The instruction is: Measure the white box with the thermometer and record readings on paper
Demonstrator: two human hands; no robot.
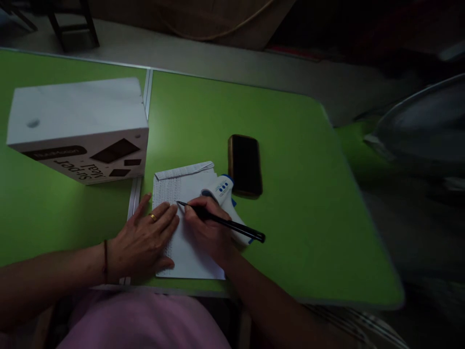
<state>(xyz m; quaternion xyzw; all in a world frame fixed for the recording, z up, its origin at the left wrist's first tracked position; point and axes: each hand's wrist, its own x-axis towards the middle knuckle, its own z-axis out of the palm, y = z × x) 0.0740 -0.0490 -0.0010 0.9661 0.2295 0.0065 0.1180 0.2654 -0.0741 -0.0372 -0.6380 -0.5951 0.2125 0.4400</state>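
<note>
A white notepad (198,264) lies on the green table, its top sheet folded over and its left part filled with small handwriting. Flat on that left part rests my left hand (145,237), fingers stretched out, a ring on one finger. My right hand (209,228) grips a black pen (240,227) whose tip meets the paper just beside my left fingertips. Partly hidden behind my right hand is a white and blue handheld device (221,189), which looks like an infrared thermometer, lying over the notepad's right edge.
A dark phone (246,167) in a brown-edged case lies right of the notepad. At the left stands a large white box (80,111) printed with "Meal". A metal seam (148,92) divides the green table (298,213). A dark stool (74,26) stands beyond.
</note>
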